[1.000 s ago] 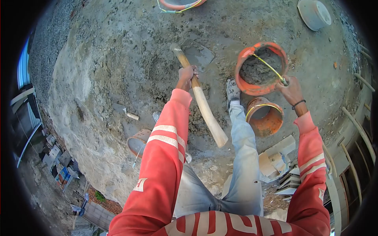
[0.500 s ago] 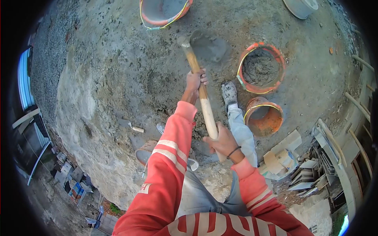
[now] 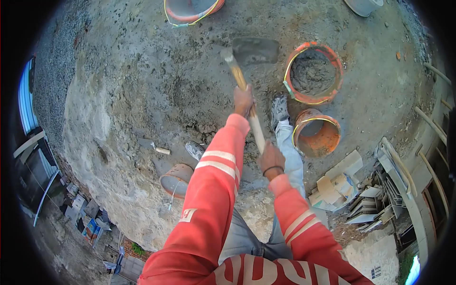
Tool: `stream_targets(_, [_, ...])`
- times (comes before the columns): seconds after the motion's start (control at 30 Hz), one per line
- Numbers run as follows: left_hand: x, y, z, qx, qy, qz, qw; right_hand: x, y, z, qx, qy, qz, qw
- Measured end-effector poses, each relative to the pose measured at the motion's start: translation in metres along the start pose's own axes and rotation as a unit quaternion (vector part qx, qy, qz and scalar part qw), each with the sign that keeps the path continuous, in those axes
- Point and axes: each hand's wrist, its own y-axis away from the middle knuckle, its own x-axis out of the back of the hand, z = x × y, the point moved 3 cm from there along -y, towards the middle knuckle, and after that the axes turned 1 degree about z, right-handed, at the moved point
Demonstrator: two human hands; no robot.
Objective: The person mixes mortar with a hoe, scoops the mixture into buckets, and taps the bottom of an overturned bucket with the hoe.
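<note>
Hoe [image 3: 237, 75] is in both hands of the person, in the middle of the scene, with its blade [image 3: 256, 50] at the far end, left of the mortar bucket [image 3: 311, 45]. The left hand [image 3: 243, 100] is closed around the handle; the right hand [image 3: 273, 159] seems to grip it nearer to the body, though its fingers are partly hidden. A second bucket [image 3: 324, 141] is just nearer. The step in hand looks like working the wet mix [image 3: 199, 102] on the ground. The next move calls, I think, for firm hands and a blade well apart from the bucket.
</note>
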Motion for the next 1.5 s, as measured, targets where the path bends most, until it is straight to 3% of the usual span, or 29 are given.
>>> stream_targets(0.13, [0.038, 0.047, -0.065, 0.046, -0.006, -0.016, 0.999, -0.057, 0.052, 0.004, -0.056, -0.019, -0.072, 0.996])
stream_targets(0.3, [0.091, 0.095, -0.159, 0.097, 0.007, 0.006, 0.995, -0.138, 0.116, 0.019, -0.055, 0.0, -0.124, 0.991])
stream_targets(0.4, [0.115, 0.126, -0.213, 0.128, -0.058, 0.021, 0.99, -0.172, 0.146, 0.032, -0.065, 0.003, -0.156, 0.986])
stream_targets(0.47, [0.127, 0.135, -0.274, 0.14, -0.25, 0.078, 0.955, -0.206, 0.164, 0.053, -0.076, 0.007, -0.176, 0.981])
stream_targets(0.53, [0.133, 0.155, -0.302, 0.181, -0.275, 0.078, 0.941, -0.247, 0.177, 0.077, -0.009, -0.103, -0.176, 0.979])
stream_targets(0.57, [0.137, 0.16, -0.312, 0.213, -0.311, 0.079, 0.923, -0.24, 0.179, 0.074, -0.009, -0.094, -0.178, 0.98])
stream_targets(0.6, [0.138, 0.166, -0.31, 0.233, -0.317, 0.047, 0.918, -0.227, 0.183, 0.065, -0.079, -0.192, -0.224, 0.952])
stream_targets(0.63, [0.138, 0.171, -0.32, 0.243, -0.311, 0.047, 0.918, -0.22, 0.19, 0.059, -0.153, -0.286, -0.271, 0.906])
stream_targets(0.7, [0.132, 0.166, -0.339, 0.238, -0.275, 0.036, 0.931, -0.211, 0.176, 0.051, -0.179, -0.322, -0.269, 0.89])
stream_targets(0.73, [0.13, 0.156, -0.345, 0.237, -0.271, 0.038, 0.932, -0.2, 0.167, 0.045, -0.227, -0.371, -0.289, 0.853])
stream_targets(0.77, [0.125, 0.154, -0.356, 0.279, -0.157, -0.009, 0.947, -0.187, 0.166, 0.039, -0.279, -0.419, -0.306, 0.808])
stream_targets(0.8, [0.12, 0.152, -0.358, 0.312, -0.041, -0.055, 0.948, -0.17, 0.162, 0.03, -0.278, -0.42, -0.304, 0.808])
stream_targets(0.83, [0.122, 0.15, -0.339, 0.306, -0.041, -0.054, 0.95, -0.151, 0.156, 0.019, -0.295, -0.44, -0.315, 0.788])
stream_targets(0.87, [0.123, 0.157, -0.308, 0.335, 0.04, -0.051, 0.94, -0.133, 0.155, 0.01, -0.311, -0.461, -0.324, 0.766])
stream_targets(0.9, [0.123, 0.163, -0.277, 0.361, 0.118, -0.05, 0.924, -0.115, 0.159, 0.004, -0.306, -0.467, -0.32, 0.765])
stream_targets(1.03, [0.12, 0.154, -0.182, 0.373, 0.189, -0.078, 0.905, -0.041, 0.184, 0.002, -0.242, -0.495, -0.338, 0.763])
stream_targets(1.1, [0.113, 0.141, -0.14, 0.316, 0.311, -0.046, 0.895, 0.002, 0.207, 0.011, -0.127, -0.46, -0.355, 0.804])
stream_targets(1.23, [0.085, 0.166, -0.004, 0.246, 0.31, -0.075, 0.916, 0.084, 0.249, 0.061, -0.011, -0.46, -0.334, 0.823])
stream_targets(1.27, [0.073, 0.186, 0.031, 0.176, 0.273, -0.083, 0.942, 0.089, 0.256, 0.083, -0.007, -0.472, -0.333, 0.816])
stream_targets(1.3, [0.059, 0.207, 0.062, 0.106, 0.235, -0.091, 0.962, 0.093, 0.259, 0.106, 0.055, -0.402, -0.268, 0.874])
stream_targets(1.33, [0.044, 0.23, 0.086, 0.103, 0.223, -0.092, 0.965, 0.096, 0.259, 0.125, 0.113, -0.327, -0.197, 0.918])
stream_targets(1.37, [0.028, 0.253, 0.106, 0.076, 0.252, -0.096, 0.96, 0.093, 0.257, 0.141, 0.115, -0.339, -0.196, 0.913])
stream_targets(1.43, [-0.007, 0.272, 0.109, 0.049, 0.271, -0.102, 0.956, 0.086, 0.245, 0.174, 0.106, -0.256, -0.098, 0.956])
stream_targets(1.5, [-0.05, 0.28, 0.104, 0.001, 0.26, -0.17, 0.95, 0.042, 0.215, 0.22, 0.088, -0.235, -0.034, 0.967])
